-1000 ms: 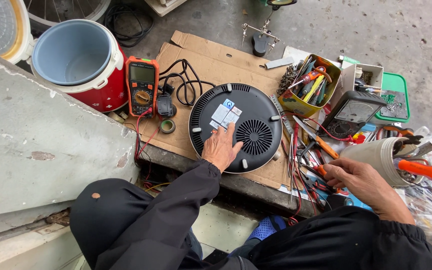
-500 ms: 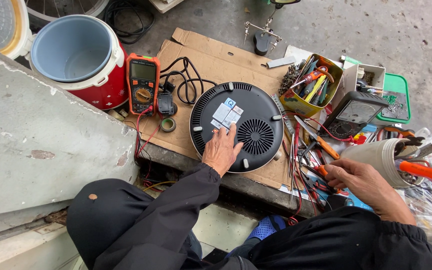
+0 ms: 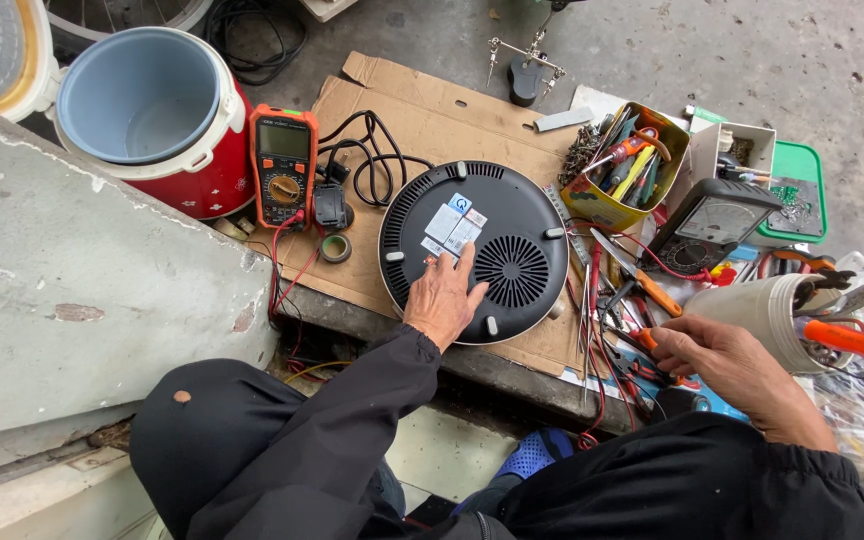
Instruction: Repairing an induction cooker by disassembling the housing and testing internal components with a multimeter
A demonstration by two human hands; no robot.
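I see my left hand (image 3: 444, 300) spread flat on the one round black appliance base (image 3: 474, 250) at frame centre. My right hand (image 3: 717, 352), lower right, is curled among loose tools; I cannot tell what it grips. Two meters: one orange multimeter (image 3: 284, 165), one black analog meter (image 3: 710, 225).

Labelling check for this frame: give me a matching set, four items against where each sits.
Things:
1. left hand
2. right hand
3. orange multimeter
4. roll of tape

Places:
A. among the loose tools at the cardboard's right edge
B. flat on the round black appliance base
C. beside the red rice cooker
D. on the cardboard, just below the black plug

Pairs: 1-B, 2-A, 3-C, 4-D
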